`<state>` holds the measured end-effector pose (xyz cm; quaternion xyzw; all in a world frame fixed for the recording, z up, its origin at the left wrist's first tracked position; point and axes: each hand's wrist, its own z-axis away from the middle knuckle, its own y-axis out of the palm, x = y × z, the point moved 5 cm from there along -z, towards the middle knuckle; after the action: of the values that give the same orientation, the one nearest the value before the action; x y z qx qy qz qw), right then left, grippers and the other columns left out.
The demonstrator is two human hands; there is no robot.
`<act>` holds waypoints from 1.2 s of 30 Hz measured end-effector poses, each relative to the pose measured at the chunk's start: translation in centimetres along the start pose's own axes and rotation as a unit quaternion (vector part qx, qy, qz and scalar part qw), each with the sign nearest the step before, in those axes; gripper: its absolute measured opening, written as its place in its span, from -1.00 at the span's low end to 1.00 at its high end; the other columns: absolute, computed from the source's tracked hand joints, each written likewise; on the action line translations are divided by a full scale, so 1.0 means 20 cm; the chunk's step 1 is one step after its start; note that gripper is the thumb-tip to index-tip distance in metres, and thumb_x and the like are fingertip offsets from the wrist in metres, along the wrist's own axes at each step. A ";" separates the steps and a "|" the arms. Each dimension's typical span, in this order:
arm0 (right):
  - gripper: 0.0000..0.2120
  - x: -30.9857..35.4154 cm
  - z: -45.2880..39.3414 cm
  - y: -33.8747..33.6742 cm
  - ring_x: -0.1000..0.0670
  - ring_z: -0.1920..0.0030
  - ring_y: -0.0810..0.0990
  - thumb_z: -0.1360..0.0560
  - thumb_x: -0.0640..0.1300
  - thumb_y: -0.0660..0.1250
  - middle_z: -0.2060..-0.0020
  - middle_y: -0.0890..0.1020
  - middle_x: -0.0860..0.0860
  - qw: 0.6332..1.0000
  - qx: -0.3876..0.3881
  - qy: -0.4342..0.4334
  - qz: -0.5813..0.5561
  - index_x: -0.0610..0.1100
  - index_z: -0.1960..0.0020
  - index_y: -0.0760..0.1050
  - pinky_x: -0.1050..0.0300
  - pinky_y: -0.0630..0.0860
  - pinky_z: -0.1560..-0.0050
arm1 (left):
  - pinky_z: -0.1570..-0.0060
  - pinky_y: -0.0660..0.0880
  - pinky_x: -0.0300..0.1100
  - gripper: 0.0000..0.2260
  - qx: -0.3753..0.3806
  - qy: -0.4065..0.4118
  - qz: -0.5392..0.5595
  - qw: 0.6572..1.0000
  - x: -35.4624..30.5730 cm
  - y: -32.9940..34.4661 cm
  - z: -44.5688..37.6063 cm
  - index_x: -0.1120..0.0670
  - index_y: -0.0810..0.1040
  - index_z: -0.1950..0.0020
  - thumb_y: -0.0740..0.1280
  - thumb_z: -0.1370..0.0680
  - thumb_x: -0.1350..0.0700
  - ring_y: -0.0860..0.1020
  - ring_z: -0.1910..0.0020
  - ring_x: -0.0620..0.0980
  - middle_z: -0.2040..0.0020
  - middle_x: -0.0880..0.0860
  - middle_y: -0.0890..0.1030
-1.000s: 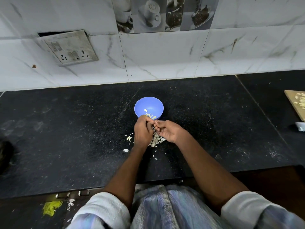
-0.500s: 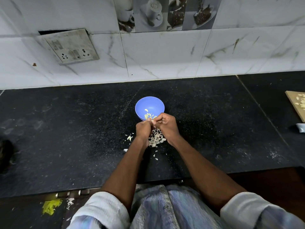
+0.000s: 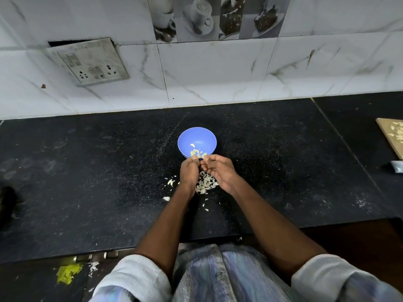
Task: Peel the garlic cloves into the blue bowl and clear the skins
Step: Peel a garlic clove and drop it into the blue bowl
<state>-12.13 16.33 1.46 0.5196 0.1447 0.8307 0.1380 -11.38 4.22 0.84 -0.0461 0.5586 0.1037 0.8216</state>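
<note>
While the black countertop (image 3: 87, 182) stretches under us, the blue bowl (image 3: 197, 139) sits near its middle with a few peeled cloves (image 3: 197, 152) inside. Our left hand (image 3: 189, 171) and right hand (image 3: 219, 171) meet at its near rim, fingers curled together on something too small to identify. Skins (image 3: 206, 184) lie heaped beneath them.

One view only, head-worn, wide-angle. Looks forward and steeply down from above the person's chest onto the black tabletop (image 3: 87, 182), tiled wall (image 3: 218, 73) across the top. Forearms enter from the bottom edge; blue bowl (image 3: 204, 136) sits near centre, at arm's reach. Edges curve with lens distortion.
</note>
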 end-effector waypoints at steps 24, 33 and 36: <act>-0.88 0.04 0.01 -0.05 -0.05 0.20 0.69 -0.44 -0.38 0.52 0.18 0.73 -0.22 0.980 -0.049 -0.100 0.166 -0.27 0.03 0.66 0.10 0.67 0.05 | 0.00 0.68 -0.09 -0.93 -0.072 0.118 -0.096 0.986 0.00 -0.08 0.03 0.10 0.78 0.05 0.59 -0.51 0.14 0.74 0.17 -0.07 0.17 -0.01 0.77; -0.80 0.02 0.03 -0.05 -0.07 0.15 0.70 -0.49 -0.35 0.50 0.04 0.73 -0.29 0.995 -0.018 -0.039 0.086 -0.36 -0.09 0.64 0.09 0.67 -0.06 | 0.10 0.66 -0.09 -0.93 -0.064 0.179 -0.110 0.976 0.00 -0.09 0.02 0.10 0.71 0.07 0.51 -0.54 0.26 0.71 0.22 0.03 0.18 -0.02 0.74; -0.88 0.03 0.03 -0.05 -0.06 0.21 0.67 -0.48 -0.38 0.50 0.13 0.73 -0.28 0.987 -0.041 -0.072 0.134 -0.33 -0.01 0.66 0.11 0.65 0.05 | 0.10 0.66 -0.11 -0.92 -0.053 0.146 -0.070 0.985 0.02 -0.08 0.01 0.12 0.72 0.09 0.49 -0.55 0.28 0.69 0.22 -0.04 0.18 0.04 0.75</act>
<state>-11.81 17.47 1.83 0.5866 0.0289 0.8074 0.0568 -10.75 2.69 0.44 -0.1432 0.6618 0.0671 0.7328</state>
